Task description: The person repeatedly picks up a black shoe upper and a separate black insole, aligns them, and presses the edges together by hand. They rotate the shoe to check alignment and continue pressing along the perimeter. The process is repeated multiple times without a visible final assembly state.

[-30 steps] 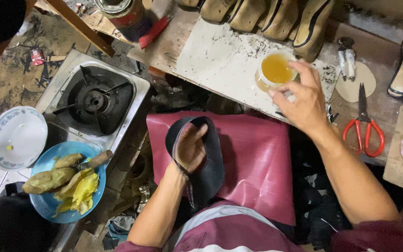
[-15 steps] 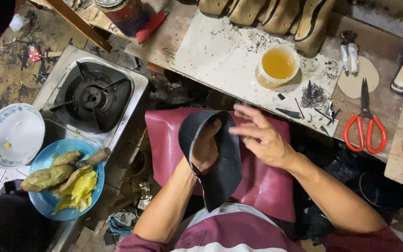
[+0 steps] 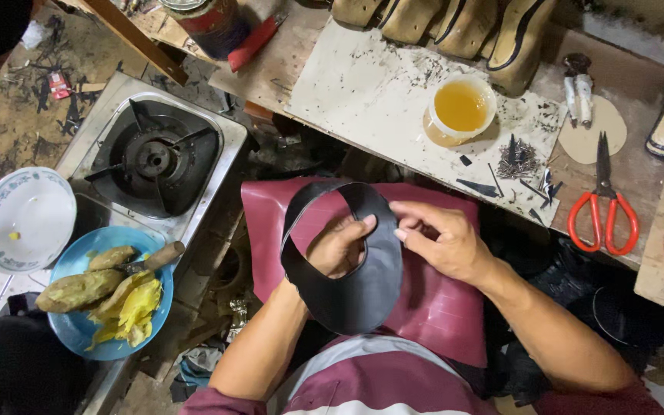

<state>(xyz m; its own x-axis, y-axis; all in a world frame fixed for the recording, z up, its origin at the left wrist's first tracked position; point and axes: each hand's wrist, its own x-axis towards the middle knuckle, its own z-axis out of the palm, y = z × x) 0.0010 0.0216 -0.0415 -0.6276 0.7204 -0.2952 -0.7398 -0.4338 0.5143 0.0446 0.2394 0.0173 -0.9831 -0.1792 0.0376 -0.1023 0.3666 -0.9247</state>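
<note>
A black curved leather shoe upper (image 3: 351, 288) lies over my lap on a dark pink sheet (image 3: 439, 307). My left hand (image 3: 338, 247) reaches through its opening and grips the piece from inside, thumb on the edge. My right hand (image 3: 439, 240) pinches the same black edge from the right, fingertips meeting the left thumb. A small cup of amber liquid (image 3: 461, 107) stands on the workbench beyond, apart from both hands.
The stained white bench top (image 3: 363, 92) carries a pile of small nails (image 3: 516, 160), red-handled scissors (image 3: 602, 207) and shoe lasts (image 3: 455, 27) along the back. A gas stove (image 3: 155, 157), a white bowl (image 3: 24, 219) and a blue plate of food (image 3: 105, 303) sit at left.
My right hand left the amber cup on the bench and came down onto the black upper. The left hand turned the piece so its opening faces up.
</note>
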